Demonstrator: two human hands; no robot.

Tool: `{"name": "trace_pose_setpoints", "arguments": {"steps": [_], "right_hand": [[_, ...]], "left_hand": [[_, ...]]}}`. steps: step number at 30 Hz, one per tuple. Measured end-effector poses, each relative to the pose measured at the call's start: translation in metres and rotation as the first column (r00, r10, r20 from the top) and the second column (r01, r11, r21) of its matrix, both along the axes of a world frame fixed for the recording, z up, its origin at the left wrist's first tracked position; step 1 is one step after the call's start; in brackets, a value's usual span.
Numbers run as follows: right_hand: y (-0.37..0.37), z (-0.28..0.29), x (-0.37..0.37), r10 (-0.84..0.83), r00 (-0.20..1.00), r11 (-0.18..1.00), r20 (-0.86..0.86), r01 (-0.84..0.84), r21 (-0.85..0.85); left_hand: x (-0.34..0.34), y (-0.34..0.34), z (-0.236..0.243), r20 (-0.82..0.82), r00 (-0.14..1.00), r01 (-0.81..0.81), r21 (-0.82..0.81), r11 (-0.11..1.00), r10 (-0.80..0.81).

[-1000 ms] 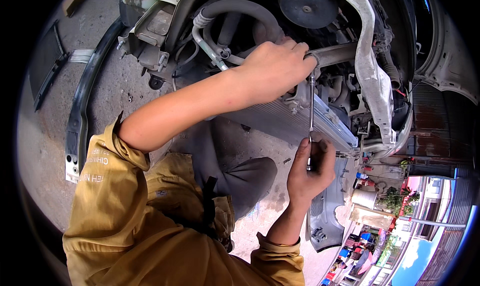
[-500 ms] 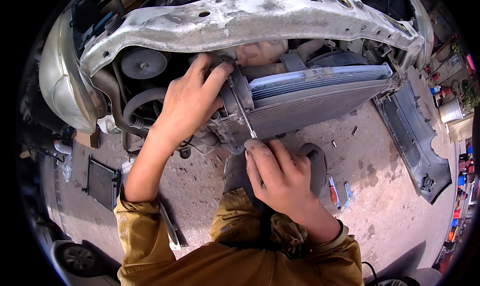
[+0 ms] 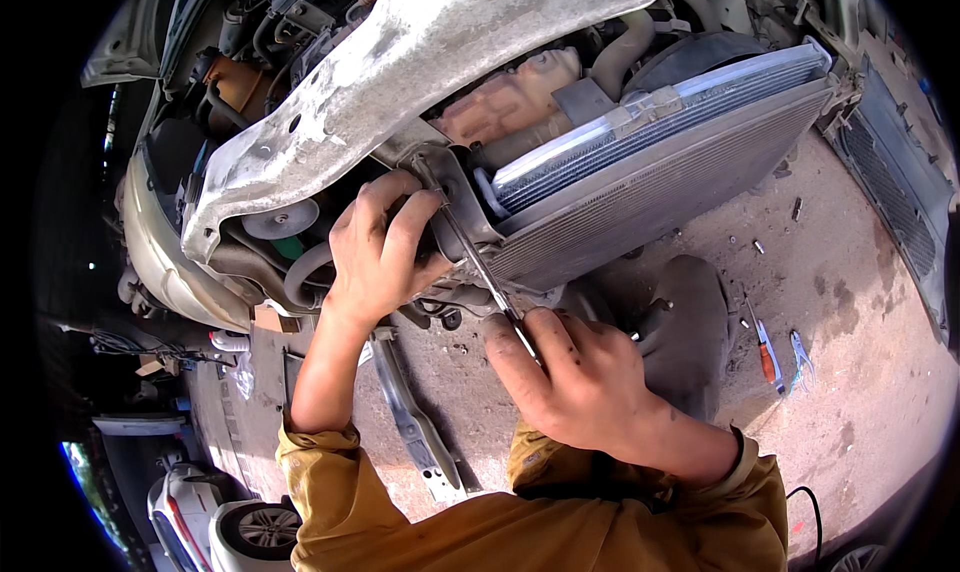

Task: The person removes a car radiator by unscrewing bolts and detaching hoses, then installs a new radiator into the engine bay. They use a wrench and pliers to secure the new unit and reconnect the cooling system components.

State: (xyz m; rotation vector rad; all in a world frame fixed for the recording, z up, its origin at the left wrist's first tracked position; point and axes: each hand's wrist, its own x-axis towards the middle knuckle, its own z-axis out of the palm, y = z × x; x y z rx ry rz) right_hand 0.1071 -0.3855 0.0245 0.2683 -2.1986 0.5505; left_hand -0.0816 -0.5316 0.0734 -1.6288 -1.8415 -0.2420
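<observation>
My right hand [image 3: 585, 387] is closed around the near end of a long chrome socket extension bar [image 3: 478, 262]. The bar slants up and left past a dark metal bracket [image 3: 455, 197] beside the car's radiator [image 3: 650, 187]. My left hand [image 3: 380, 247] is bent at the bracket, its fingertips against the bar's upper part and its thumb lower down. What the bar's far end sits on is too small to make out. Above both hands runs a worn white metal crossmember [image 3: 400, 57].
A round horn [image 3: 282, 219] and a dark hose [image 3: 310, 272] lie left of my left hand. On the ground are a red-handled screwdriver [image 3: 768, 362], blue-handled pliers [image 3: 800, 357] and a long metal strip [image 3: 410, 407]. A dark grille panel [image 3: 900, 187] lies at right.
My view has turned and shifted, so the car front appears tilted. My right hand has slid its hold along the bar, and the bar now reaches further up past my left fingertips.
</observation>
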Motion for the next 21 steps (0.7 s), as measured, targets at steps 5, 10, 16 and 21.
{"name": "trace_pose_setpoints", "arguments": {"steps": [5, 10, 16, 21], "right_hand": [[0.000, -0.002, 0.000, -0.010, 1.000, 0.999, 0.011, 0.011, -0.032], [-0.006, -0.008, 0.002, -0.003, 0.999, 0.994, 0.039, 0.007, -0.106], [-0.004, -0.011, 0.002, 0.039, 0.998, 0.987, 0.045, -0.032, -0.154], [-0.003, -0.006, 0.004, 0.075, 0.994, 0.972, 0.080, -0.055, -0.228]], "left_hand": [[-0.010, -0.002, -0.013, -0.081, 0.995, 0.058, -0.009, 0.998, -0.058], [-0.012, -0.009, -0.019, -0.109, 0.989, 0.098, -0.022, 0.995, -0.100], [-0.006, -0.011, -0.020, 0.006, 0.999, 0.042, -0.088, 0.995, -0.041], [0.001, 0.001, -0.011, 0.021, 1.000, 0.017, -0.106, 0.994, -0.014]]}}
